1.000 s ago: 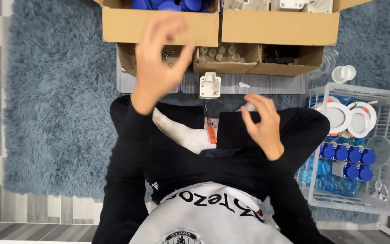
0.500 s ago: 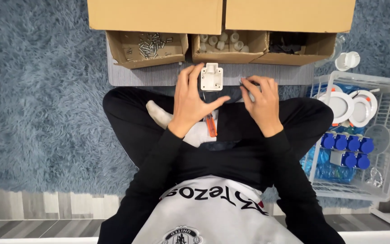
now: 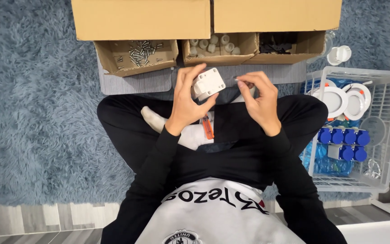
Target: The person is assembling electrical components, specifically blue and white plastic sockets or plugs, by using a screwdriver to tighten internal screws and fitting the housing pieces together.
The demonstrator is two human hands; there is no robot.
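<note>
I sit cross-legged on a blue shaggy rug. My left hand [image 3: 187, 101] grips a small white square plastic housing [image 3: 208, 82] and holds it tilted above my lap. Just right of it, my right hand [image 3: 259, 100] has thumb and forefinger pinched together on something very small and thin; what it is I cannot make out. An orange-handled tool [image 3: 208, 126] lies on my lap between my legs, under the left wrist.
Three open cardboard boxes stand ahead: screws [image 3: 137, 52], white round parts [image 3: 213, 45], black parts [image 3: 278, 44]. A grey mat [image 3: 136, 82] lies under them. A white wire basket [image 3: 362, 126] at right holds round white lamps and blue caps. A white cup [image 3: 339, 54] lies beyond it.
My left hand came down from the boxes, took the white housing off the mat and lifted it. My right hand rose from my lap to beside it.
</note>
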